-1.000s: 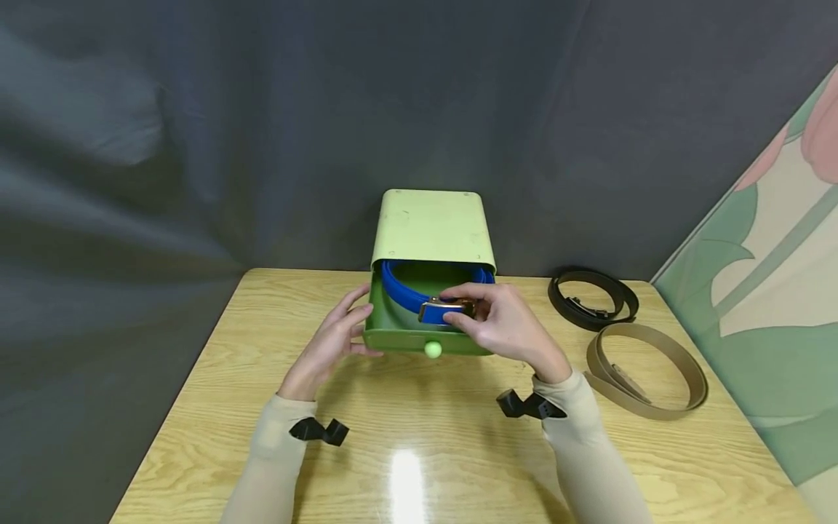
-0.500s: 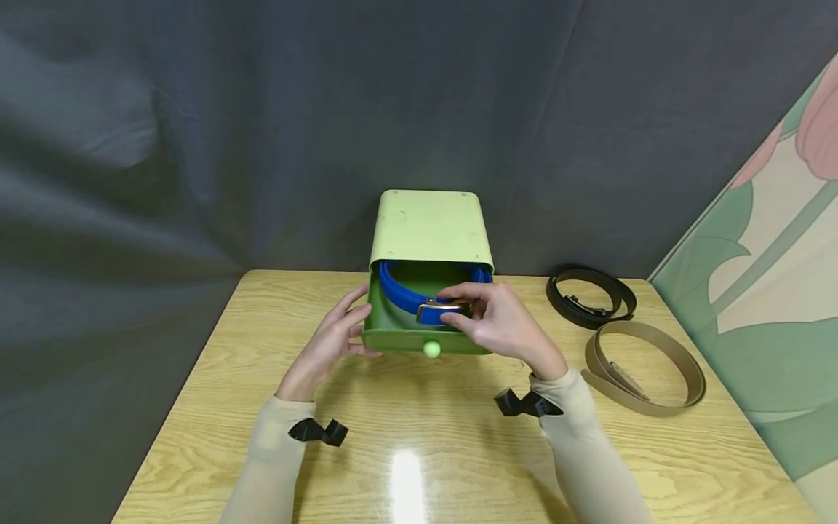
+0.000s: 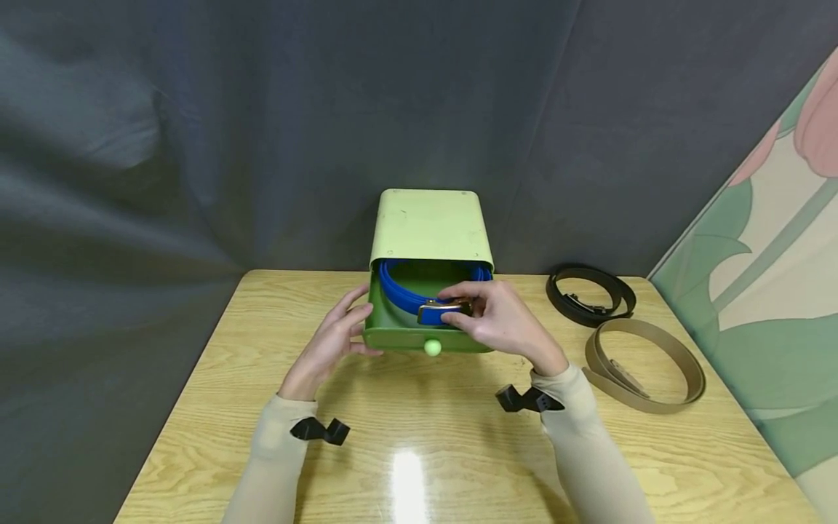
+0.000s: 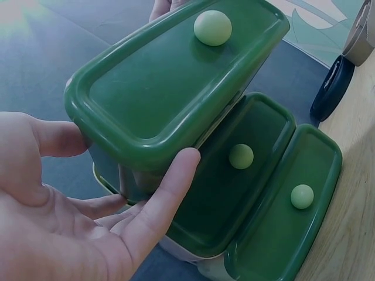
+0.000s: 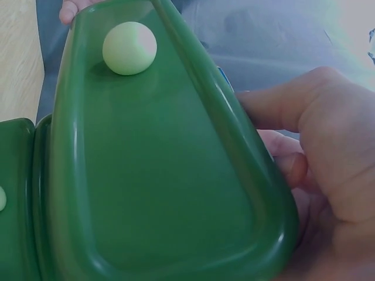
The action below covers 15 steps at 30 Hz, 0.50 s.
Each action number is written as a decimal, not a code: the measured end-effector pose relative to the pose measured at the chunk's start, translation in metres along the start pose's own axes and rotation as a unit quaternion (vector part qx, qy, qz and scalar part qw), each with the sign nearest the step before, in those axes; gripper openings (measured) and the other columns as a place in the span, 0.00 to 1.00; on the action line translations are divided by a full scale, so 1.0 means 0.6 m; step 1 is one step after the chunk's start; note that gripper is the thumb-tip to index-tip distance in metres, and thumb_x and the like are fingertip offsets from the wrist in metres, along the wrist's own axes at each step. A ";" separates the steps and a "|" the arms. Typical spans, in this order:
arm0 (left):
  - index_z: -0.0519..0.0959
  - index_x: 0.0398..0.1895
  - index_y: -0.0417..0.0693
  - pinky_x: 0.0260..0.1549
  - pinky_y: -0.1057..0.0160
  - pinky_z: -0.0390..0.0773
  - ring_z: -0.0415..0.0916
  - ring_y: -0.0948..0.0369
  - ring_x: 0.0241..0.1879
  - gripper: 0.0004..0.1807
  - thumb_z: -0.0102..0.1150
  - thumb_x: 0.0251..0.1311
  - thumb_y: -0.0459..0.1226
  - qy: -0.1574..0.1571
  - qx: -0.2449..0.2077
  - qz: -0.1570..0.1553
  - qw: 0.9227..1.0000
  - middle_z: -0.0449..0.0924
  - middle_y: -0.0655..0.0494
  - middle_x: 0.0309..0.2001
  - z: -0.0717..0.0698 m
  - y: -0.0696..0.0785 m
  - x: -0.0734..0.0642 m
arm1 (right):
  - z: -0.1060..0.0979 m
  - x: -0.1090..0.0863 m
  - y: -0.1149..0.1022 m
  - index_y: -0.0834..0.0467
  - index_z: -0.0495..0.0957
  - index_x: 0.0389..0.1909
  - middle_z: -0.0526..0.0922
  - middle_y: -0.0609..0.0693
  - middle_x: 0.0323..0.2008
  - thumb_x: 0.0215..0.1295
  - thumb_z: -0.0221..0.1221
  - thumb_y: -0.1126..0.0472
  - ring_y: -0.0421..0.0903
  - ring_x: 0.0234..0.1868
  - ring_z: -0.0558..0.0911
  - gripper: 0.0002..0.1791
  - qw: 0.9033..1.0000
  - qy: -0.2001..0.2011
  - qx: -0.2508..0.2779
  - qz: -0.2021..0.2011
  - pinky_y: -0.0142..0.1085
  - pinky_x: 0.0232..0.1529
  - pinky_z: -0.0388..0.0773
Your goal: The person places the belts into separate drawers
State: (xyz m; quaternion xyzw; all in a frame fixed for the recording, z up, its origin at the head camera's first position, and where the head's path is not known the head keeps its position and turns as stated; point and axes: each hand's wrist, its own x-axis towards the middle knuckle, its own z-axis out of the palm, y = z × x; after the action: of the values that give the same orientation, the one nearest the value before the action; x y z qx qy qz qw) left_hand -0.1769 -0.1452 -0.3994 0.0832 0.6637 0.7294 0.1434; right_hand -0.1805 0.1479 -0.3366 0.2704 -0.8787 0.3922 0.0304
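A blue belt lies coiled in the pulled-out green top drawer, its gold-framed buckle facing the front. My right hand reaches over the drawer's right end and pinches the buckle end between thumb and fingers. In the right wrist view the drawer front hides the belt almost wholly. On the left, my left hand touches the drawer's left end with spread, fairly straight fingers. One finger lies along the lower front edge in the left wrist view.
The pale green cabinet stands at the table's back edge before a dark curtain. Below the top drawer are a middle drawer and a bottom drawer, both pushed in. A coiled black belt and a beige belt lie on the right.
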 end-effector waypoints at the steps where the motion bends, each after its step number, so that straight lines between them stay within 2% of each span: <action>1: 0.47 0.88 0.50 0.43 0.54 0.90 0.86 0.64 0.46 0.36 0.44 0.84 0.45 -0.001 0.001 0.000 1.000 0.72 0.34 0.69 0.000 0.000 0.000 | 0.000 0.001 0.000 0.53 0.90 0.52 0.90 0.46 0.33 0.67 0.72 0.60 0.41 0.20 0.73 0.14 1.000 -0.002 -0.001 0.000 0.32 0.21 0.68; 8: 0.48 0.88 0.51 0.43 0.53 0.90 0.86 0.63 0.46 0.35 0.44 0.84 0.45 0.001 0.001 -0.001 1.000 0.73 0.36 0.68 0.002 0.002 -0.001 | -0.003 0.006 0.003 0.53 0.90 0.54 0.91 0.47 0.35 0.68 0.72 0.59 0.42 0.20 0.73 0.15 1.000 -0.025 0.002 0.010 0.33 0.21 0.69; 15: 0.48 0.88 0.51 0.43 0.54 0.90 0.87 0.64 0.46 0.35 0.44 0.84 0.45 0.001 0.003 0.000 1.000 0.73 0.35 0.68 0.001 0.004 -0.002 | -0.006 0.018 0.005 0.56 0.90 0.54 0.91 0.47 0.37 0.67 0.72 0.61 0.42 0.25 0.76 0.15 0.998 -0.058 -0.007 0.008 0.33 0.28 0.73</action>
State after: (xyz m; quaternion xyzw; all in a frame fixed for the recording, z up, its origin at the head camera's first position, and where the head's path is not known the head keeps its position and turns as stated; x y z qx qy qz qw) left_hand -0.1756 -0.1455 -0.3971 0.0825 0.6658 0.7278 0.1421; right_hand -0.1917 0.1469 -0.3332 0.2857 -0.8838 0.3699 -0.0214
